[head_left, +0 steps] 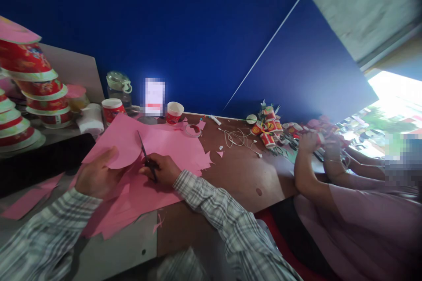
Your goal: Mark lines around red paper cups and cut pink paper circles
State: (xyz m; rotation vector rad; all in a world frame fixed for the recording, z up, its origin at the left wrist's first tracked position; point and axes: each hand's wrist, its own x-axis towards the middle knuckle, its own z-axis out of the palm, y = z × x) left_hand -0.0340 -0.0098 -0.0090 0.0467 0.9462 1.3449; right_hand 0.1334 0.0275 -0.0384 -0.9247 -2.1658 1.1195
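Note:
My left hand (96, 174) pinches the edge of a pink paper sheet (171, 145), lifting a rounded flap of it off the table. My right hand (161, 169) is closed round the handles of dark scissors (145, 154), whose blades point up and away into the pink paper. More pink sheets lie under both hands and hang over the near table edge. Both my sleeves are grey plaid.
Stacks of red paper cups (31, 83) stand at the left, two single cups (112, 109) and a jar (118, 84) at the back. White cables (235, 137), a tape roll (193, 130) and paper scraps lie on the brown table (244, 175). A person's hands (311, 140) work at the right.

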